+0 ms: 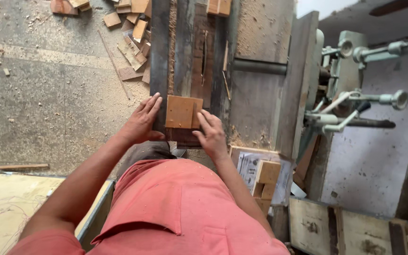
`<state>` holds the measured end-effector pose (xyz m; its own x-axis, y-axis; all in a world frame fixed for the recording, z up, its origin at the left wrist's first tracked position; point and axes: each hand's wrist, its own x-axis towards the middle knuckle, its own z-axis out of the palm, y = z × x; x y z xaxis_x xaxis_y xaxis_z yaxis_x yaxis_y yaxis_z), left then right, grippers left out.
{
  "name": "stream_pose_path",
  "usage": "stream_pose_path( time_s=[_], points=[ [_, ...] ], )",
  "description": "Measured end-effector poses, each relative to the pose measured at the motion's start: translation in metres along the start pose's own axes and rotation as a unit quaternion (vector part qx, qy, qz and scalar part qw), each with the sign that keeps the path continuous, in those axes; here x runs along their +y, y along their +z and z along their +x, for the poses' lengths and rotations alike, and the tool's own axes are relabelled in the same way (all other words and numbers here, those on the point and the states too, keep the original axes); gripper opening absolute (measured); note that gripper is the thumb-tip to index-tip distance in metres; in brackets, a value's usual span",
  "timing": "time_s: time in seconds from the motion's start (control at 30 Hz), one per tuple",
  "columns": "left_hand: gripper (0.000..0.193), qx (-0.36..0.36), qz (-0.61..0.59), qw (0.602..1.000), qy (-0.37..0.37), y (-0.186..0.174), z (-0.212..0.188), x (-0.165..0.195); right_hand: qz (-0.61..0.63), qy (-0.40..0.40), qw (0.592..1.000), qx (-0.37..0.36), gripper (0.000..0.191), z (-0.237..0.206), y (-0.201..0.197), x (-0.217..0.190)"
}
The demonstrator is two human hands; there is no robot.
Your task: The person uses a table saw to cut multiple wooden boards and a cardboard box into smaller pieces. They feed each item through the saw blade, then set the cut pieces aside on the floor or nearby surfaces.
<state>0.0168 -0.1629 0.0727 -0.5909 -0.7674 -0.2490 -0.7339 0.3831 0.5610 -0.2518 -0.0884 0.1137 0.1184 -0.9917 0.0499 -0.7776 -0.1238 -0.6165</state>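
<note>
A small square wooden board (182,112) lies flat on the near end of a table saw (253,94), just in front of the blade slot (204,56). My left hand (141,121) rests flat on the table's left edge, fingers spread, touching the board's left side. My right hand (212,133) presses against the board's near right corner with its fingertips. Neither hand is closed around the board.
Wood offcuts (131,28) lie scattered on the sawdust-covered floor at the upper left. A drilling machine with handles (355,101) stands to the right. Small wood blocks (266,179) sit in a box by my right side. A pale sheet (10,203) lies at lower left.
</note>
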Motion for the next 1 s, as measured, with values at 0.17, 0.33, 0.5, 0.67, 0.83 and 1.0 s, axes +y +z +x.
stream_pose_path(
  time_s=[0.17, 0.33, 0.5, 0.67, 0.83, 1.0],
  points=[
    [0.122, 0.051, 0.026, 0.997, 0.045, 0.026, 0.009, 0.005, -0.074, -0.053, 0.996, -0.021, 0.067, -0.001, 0.020, 0.006],
    [0.107, 0.105, 0.013, 0.994, 0.029, 0.032, 0.031, 0.030, -0.110, -0.060, 0.992, -0.012, 0.062, -0.006, 0.021, 0.024],
    [0.107, 0.055, -0.005, 0.997, 0.062, 0.033, 0.050, 0.050, -0.131, -0.045, 0.990, 0.019, 0.059, -0.020, 0.012, 0.047],
    [0.098, 0.074, -0.010, 0.992, 0.099, 0.043, 0.058, 0.054, -0.127, -0.030, 0.991, 0.037, 0.054, -0.022, 0.005, 0.059],
    [0.062, 0.139, 0.104, 0.973, 0.152, 0.055, 0.047, 0.048, -0.145, -0.032, 0.988, 0.051, 0.048, -0.011, 0.007, 0.061],
    [0.056, 0.135, 0.125, 0.972, 0.145, 0.057, 0.055, 0.041, -0.142, -0.057, 0.987, 0.058, 0.043, 0.004, 0.005, 0.068]
  ],
)
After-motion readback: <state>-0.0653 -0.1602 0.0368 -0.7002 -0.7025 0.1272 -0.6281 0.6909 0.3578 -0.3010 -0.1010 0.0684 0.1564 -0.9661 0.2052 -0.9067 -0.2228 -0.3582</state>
